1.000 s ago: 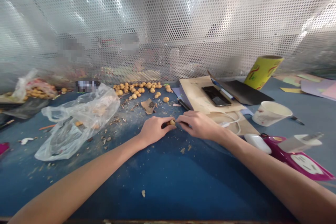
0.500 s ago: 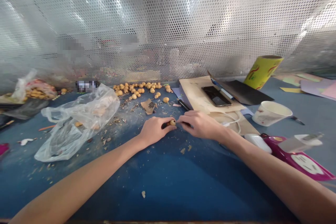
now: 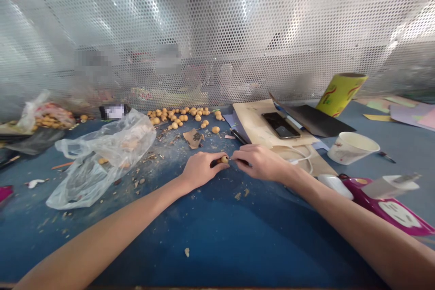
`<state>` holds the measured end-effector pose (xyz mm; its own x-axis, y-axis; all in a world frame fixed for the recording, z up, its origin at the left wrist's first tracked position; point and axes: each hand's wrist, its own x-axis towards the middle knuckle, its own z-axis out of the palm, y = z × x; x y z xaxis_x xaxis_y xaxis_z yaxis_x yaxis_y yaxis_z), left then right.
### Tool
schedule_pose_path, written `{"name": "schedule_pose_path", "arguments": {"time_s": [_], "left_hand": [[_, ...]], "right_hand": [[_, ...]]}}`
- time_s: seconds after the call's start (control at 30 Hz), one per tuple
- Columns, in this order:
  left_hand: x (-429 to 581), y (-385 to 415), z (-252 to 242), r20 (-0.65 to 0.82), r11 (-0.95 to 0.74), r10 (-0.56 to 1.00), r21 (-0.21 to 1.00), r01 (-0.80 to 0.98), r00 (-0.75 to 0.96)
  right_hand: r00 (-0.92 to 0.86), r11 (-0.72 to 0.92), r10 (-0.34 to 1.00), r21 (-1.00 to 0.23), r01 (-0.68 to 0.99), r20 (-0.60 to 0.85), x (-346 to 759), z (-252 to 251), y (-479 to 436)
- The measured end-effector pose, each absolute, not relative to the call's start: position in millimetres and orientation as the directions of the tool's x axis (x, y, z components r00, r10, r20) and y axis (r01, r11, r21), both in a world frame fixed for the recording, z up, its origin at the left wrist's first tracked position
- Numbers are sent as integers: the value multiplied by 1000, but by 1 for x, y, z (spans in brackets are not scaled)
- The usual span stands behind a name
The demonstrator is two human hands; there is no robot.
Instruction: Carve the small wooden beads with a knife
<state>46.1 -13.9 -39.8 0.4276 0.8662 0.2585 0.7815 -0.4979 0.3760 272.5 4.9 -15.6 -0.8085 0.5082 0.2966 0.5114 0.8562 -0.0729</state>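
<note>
Head view: left hand [image 3: 200, 167] pinches a small tan gourd [image 3: 224, 160] — right hand [image 3: 263, 162], just beside it, grips a thin tool [image 3: 231, 158] (mostly hidden), tip near the gourd.

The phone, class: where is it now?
In the head view, the phone lies right of centre on brown paper, beyond the right hand, beside a black sheet.

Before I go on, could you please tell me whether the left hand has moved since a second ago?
No, not visibly: the left hand keeps its place just nearer the camera than the brown scrap.
</note>
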Motion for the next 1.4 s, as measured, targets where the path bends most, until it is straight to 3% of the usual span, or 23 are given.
{"name": "schedule_pose_path", "arguments": {"time_s": [0.97,1.17,1.4], "left_hand": [[46,-15,-41,267,-501,865,408,763,425],[45,-14,-41,261,-512,859,416,752,440],[45,-13,-43,288,-520,854,418,745,434]], "right_hand": [[-810,862,494,-52,505,316,274,-13,3],[-793,846,526,-98,524,307,272,-13,3],[-791,853,500,-43,520,354,272,-15,3]]}}
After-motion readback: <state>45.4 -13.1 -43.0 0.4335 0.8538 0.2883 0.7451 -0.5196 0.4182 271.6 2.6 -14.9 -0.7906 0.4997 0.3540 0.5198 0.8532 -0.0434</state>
